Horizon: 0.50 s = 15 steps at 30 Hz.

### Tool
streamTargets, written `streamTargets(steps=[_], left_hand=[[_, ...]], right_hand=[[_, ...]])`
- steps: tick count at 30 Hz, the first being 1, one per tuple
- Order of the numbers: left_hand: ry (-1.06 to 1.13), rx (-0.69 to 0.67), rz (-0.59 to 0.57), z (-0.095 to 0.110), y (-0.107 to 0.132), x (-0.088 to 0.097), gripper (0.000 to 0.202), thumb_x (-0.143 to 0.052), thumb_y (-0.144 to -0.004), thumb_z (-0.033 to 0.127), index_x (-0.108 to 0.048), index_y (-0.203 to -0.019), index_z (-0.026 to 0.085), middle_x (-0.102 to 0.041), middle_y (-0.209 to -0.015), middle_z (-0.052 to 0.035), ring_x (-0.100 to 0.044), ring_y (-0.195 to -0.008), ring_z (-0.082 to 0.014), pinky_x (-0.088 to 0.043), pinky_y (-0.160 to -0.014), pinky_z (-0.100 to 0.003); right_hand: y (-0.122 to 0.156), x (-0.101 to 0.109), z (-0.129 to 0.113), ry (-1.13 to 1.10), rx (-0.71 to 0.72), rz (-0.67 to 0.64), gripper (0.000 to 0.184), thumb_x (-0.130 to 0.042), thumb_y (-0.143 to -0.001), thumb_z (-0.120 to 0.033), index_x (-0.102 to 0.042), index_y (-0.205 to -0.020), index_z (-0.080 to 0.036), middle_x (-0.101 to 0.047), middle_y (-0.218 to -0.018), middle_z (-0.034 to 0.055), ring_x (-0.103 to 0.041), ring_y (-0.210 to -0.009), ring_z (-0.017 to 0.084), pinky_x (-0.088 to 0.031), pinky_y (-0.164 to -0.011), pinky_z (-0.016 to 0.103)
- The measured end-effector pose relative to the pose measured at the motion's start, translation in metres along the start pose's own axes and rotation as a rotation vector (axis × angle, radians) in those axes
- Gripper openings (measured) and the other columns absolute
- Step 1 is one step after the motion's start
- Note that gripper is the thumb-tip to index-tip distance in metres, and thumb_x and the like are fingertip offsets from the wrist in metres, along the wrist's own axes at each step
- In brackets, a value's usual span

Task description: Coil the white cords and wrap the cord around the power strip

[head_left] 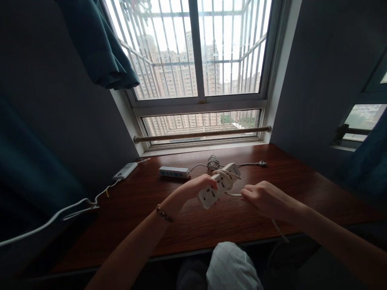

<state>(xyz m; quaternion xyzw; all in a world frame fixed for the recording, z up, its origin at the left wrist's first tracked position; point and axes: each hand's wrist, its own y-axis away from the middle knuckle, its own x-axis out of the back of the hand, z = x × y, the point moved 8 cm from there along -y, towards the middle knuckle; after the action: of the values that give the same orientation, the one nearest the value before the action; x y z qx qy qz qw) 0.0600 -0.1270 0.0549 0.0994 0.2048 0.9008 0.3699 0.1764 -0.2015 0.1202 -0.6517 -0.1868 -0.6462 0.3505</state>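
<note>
Power strip was seemingly steadied by the gripping left hand. At its three o'clock, the right hand clasped the cord.

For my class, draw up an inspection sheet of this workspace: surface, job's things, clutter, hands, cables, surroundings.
Surface: brown table.
Job's things: held strip, its cord looped around it.
Clutter: second strip behind; white box at the table's left.
Hands: left hand holds the held strip; right hand grips the cord.
Cables: coil by the second strip; plug farther right; white cable near the box.
Surroundings: window ahead, bars outside; curtain upper left.
</note>
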Motion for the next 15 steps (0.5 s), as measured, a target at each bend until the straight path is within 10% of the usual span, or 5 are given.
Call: streamTargets(steps=[6, 15], left_hand=[[-0.617, 0.004, -0.054, 0.018, 0.004, -0.024, 0.033, -0.055, -0.051, 0.016, -0.057, -0.084, 0.013, -0.06, -0.073, -0.0028, -0.053, -0.051, -0.013, -0.039, -0.043, -0.021], [-0.714, -0.059, -0.459, 0.033, 0.027, -0.054, 0.044, -0.068, -0.046, 0.019, -0.057, -0.089, 0.016, -0.061, -0.082, 0.0004, -0.056, -0.071, -0.016, -0.044, -0.053, -0.02]], right_hand=[[-0.039, 0.008, -0.002, -0.289, 0.157, -0.184, 0.014, -0.06, -0.065, -0.027, -0.056, -0.072, -0.015, -0.054, -0.06, -0.001, -0.046, -0.054, 0.008, -0.027, -0.049, 0.02], [-0.073, -0.044, 0.005, -1.239, 0.091, -0.621, 0.04, -0.072, -0.05, -0.03, -0.04, -0.067, -0.014, -0.041, -0.05, -0.0086, -0.034, -0.04, 0.002, -0.024, -0.034, 0.012]])
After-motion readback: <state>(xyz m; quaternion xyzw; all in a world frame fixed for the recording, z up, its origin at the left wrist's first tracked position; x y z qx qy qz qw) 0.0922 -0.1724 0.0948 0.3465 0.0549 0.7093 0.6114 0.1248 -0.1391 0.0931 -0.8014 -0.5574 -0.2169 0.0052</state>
